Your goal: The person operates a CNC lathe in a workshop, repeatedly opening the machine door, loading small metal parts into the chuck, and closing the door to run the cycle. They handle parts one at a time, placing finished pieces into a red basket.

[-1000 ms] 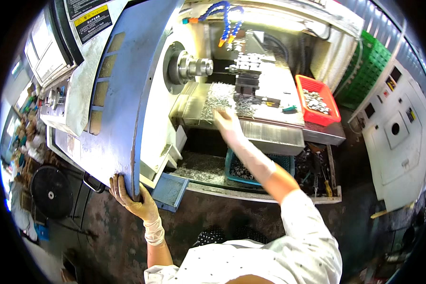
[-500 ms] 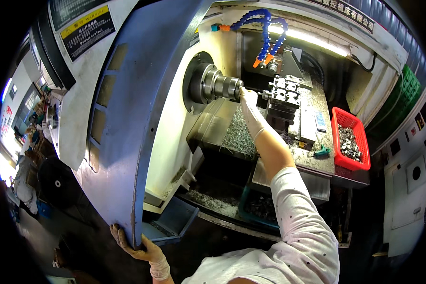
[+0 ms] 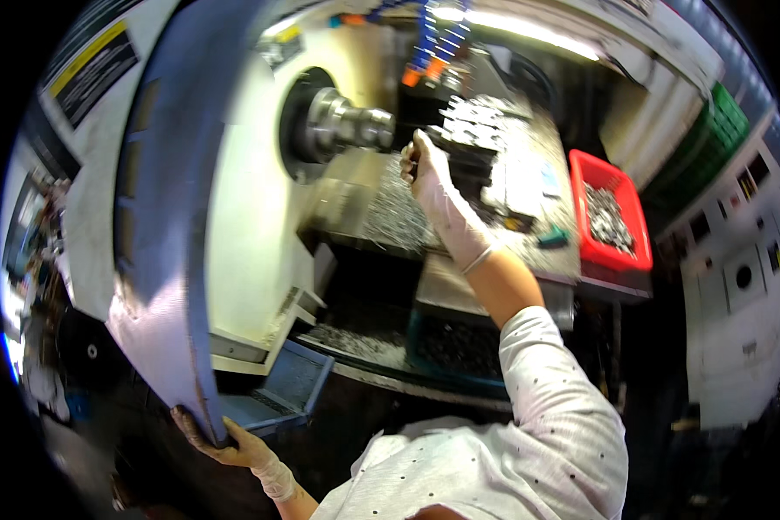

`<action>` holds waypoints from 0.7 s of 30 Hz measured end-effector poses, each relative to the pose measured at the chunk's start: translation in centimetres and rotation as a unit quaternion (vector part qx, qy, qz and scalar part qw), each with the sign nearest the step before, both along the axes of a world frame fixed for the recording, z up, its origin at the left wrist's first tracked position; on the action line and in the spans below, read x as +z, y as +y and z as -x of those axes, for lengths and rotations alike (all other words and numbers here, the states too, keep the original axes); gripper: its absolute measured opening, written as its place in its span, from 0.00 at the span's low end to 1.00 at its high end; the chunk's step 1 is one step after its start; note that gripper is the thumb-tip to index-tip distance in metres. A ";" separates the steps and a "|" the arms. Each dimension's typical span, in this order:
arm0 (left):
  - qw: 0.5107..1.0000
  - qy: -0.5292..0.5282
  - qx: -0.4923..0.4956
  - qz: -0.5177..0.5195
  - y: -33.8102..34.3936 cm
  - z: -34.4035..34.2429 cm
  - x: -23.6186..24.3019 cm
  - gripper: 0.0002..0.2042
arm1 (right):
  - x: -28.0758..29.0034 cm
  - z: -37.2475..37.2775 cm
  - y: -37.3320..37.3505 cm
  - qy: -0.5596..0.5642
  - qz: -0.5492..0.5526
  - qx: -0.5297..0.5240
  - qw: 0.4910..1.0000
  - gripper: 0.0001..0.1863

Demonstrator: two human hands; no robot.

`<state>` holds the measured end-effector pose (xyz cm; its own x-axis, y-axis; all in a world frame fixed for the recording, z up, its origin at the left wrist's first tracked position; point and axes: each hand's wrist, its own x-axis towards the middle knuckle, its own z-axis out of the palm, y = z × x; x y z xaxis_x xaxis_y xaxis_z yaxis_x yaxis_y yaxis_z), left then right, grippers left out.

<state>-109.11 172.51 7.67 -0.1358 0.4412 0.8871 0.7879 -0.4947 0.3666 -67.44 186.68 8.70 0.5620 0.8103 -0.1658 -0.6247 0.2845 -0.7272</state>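
Observation:
My left hand (image 3: pixel 232 446), in a worn pale glove, is wrapped round the bottom edge of the blue machine door (image 3: pixel 169 217). In front of the lathe's round metal chuck (image 3: pixel 347 126), and apart from it, is my gloved right hand (image 3: pixel 428 166). Its fingers are curled together; a small shiny spot shows at the fingertips, but blur hides what they hold. Just beyond that hand stands the tool block (image 3: pixel 472 126) on its slide. Blue coolant hoses (image 3: pixel 426 43) with orange nozzles hang above.
A red plastic basket (image 3: pixel 634 230) of small metal parts stands at the right. Beside it a green-handled tool (image 3: pixel 553 237) lies on the machine bed. Metal shavings (image 3: pixel 394 212) heap below the chuck. A blue tray (image 3: pixel 299 381) juts out low by the door.
My right hand has come back from the chuck's face toward me, its fingers now curled. The whole view has shifted and blurred. My left hand keeps its hold on the door edge.

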 end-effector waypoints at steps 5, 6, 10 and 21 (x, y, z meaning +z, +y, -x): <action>0.998 -0.060 0.015 -0.011 -0.7 -1.9 0.7 0.18 | -0.5 -17.2 -19.0 -0.679 0.189 -0.377 0.601 0.09; 0.997 -0.080 0.021 -0.012 -0.3 -2.4 0.5 0.18 | -1.4 -20.0 -23.6 -0.737 0.259 -0.345 0.520 0.11; 0.994 -0.094 0.049 0.000 -0.6 -2.4 0.8 0.18 | -4.9 -18.7 -36.7 -0.808 0.321 -0.323 0.373 0.26; 0.994 -0.107 0.026 -0.013 -0.3 -2.8 0.7 0.21 | -29.9 -8.2 -51.9 -0.443 0.657 -0.112 0.600 0.38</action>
